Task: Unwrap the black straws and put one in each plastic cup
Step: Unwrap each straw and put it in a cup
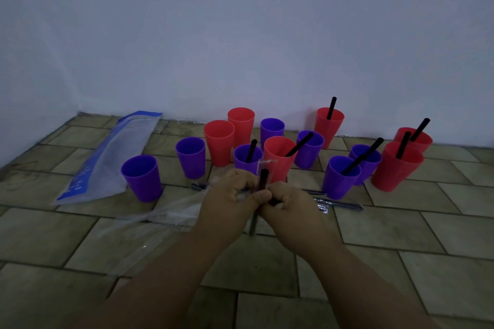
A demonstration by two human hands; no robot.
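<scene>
Left hand (229, 196), right hand (292, 207) together around black straw (263, 178)

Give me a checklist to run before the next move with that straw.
1. Grip on the straw: left hand and right hand both hold it: ok.
2. Straw unwrapped: clear wrapper sleeves its top: not ok.
3. Free cup ready: leftmost purple cup stands upright, no straw inside: ok.
4. Path to that cup: nothing stands between it and the hands: ok.
5. More wrapped straws on the floor: ok.
6. Whether the left hand pinches wrapper or bare straw: cannot tell.
</scene>
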